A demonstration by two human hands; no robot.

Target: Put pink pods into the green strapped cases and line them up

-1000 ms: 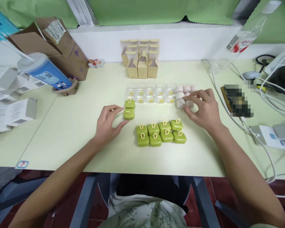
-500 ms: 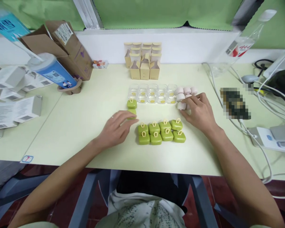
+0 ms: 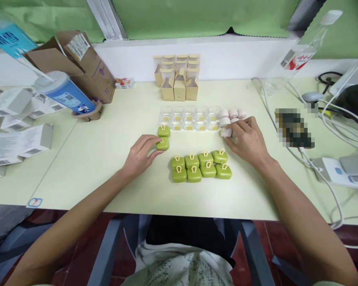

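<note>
My left hand (image 3: 141, 155) has its thumb and fingertips around the left side of a small glossy green case (image 3: 162, 143) with a cream loop. Just behind it sits another green case (image 3: 164, 131). Pinched in my right hand (image 3: 249, 141) is a small whitish-pink rounded piece (image 3: 226, 132), at the front of a cluster of similar pieces (image 3: 233, 113), partly hidden by my fingers. Between the hands lie two rows of green cases (image 3: 193, 174) with cream loops. Clear plastic cups (image 3: 189, 118) with yellow marks stand in two rows behind them.
Open tan boxes (image 3: 179, 87) stand against the wall. On the left are a cardboard box (image 3: 92, 71), a blue cup (image 3: 70, 93) in a holder and white cartons (image 3: 35, 139). A clear bottle (image 3: 301, 59), cables (image 3: 270, 105) and a white device (image 3: 334, 172) occupy the right.
My left hand has drawn back to the left, uncovering more of the green case at its fingertips. My right hand stays at the whitish-pink pieces. The view has shifted slightly.
</note>
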